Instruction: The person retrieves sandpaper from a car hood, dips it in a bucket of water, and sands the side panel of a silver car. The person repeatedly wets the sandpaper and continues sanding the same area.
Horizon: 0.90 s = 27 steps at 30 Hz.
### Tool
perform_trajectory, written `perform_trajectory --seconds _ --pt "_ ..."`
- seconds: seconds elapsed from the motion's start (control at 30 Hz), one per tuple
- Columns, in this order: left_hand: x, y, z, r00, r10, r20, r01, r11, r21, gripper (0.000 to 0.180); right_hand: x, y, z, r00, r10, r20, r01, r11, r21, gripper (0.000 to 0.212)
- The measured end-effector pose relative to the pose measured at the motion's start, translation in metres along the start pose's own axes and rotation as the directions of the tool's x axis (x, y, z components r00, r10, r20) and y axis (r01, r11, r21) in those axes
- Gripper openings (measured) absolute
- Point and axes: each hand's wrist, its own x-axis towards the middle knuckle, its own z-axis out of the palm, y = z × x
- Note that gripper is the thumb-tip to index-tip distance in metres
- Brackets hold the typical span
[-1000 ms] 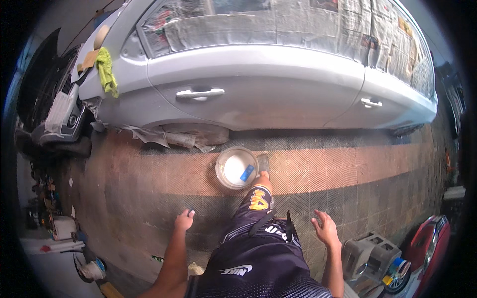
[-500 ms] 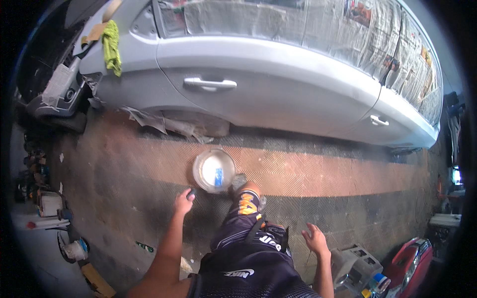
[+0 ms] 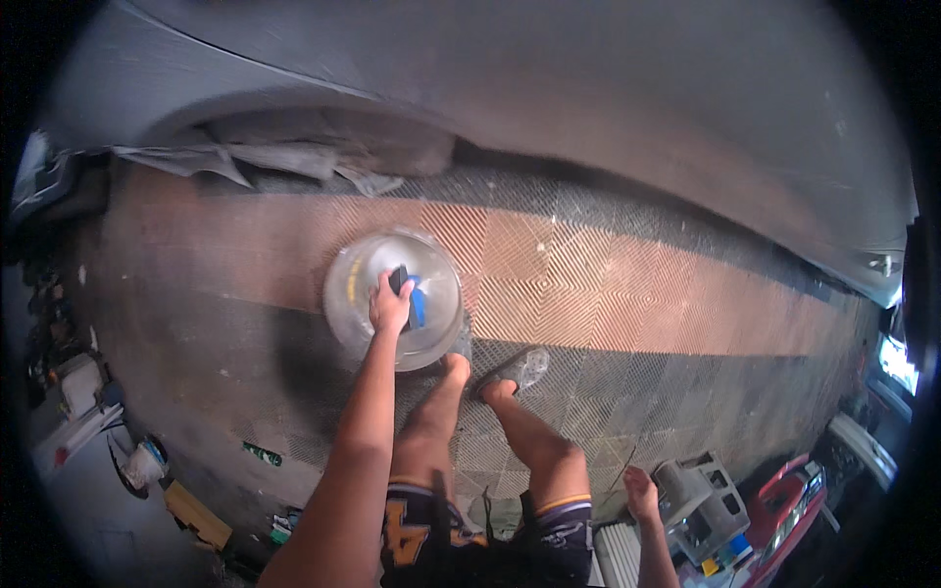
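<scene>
A round translucent bucket (image 3: 343,312) stands on the floor in front of my left foot, with pale liquid and a blue piece (image 3: 418,304) inside. My left hand (image 3: 389,306) is over the bucket's mouth, its fingers closed round a small dark block (image 3: 397,279). The block's lower part is hidden by my hand, and I cannot tell if it touches the liquid. Low on the right, my right hand (image 3: 642,493) hangs loosely beside my knee with nothing visible in it, fingers slightly bent, near a grey plastic crate-like part (image 3: 701,500).
The grey car body (image 3: 588,118) spans the far side, with masking sheet (image 3: 274,162) hanging over its wheel. Ribbed floor tiles (image 3: 647,294) lie between it and me. A red car part (image 3: 784,510) lies at the right, and a brown cardboard piece (image 3: 196,514) at the lower left.
My view has tipped down and come nearer the bucket. My left hand, holding the dark block, has moved from beside the bucket to over its mouth. My right hand has stayed low.
</scene>
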Motion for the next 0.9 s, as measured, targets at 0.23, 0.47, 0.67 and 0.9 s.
perform_trajectory --seconds 0.23,0.47,0.67,0.9 --pt "0.065 -0.02 0.145 0.953 0.229 0.198 -0.29 0.877 0.383 0.057 0.017 0.073 0.013 0.989 0.143 0.045 -0.119 0.93 -0.349 0.026" --pt "0.035 -0.023 0.077 0.919 -0.036 0.392 -0.037 0.984 0.177 0.055 0.012 -0.021 0.004 0.994 -0.103 0.037 0.109 0.944 -0.312 0.03" --pt "-0.062 -0.022 -0.085 0.985 0.061 0.162 -0.015 0.962 -0.271 0.057 -0.016 -0.267 -0.086 0.728 -0.685 -0.035 0.587 0.648 -0.486 0.032" --pt "-0.117 0.12 -0.249 0.997 -0.026 -0.076 -0.06 0.387 -0.92 0.064 -0.039 -0.581 -0.204 -0.211 -0.974 0.079 0.731 -0.21 -0.649 0.041"
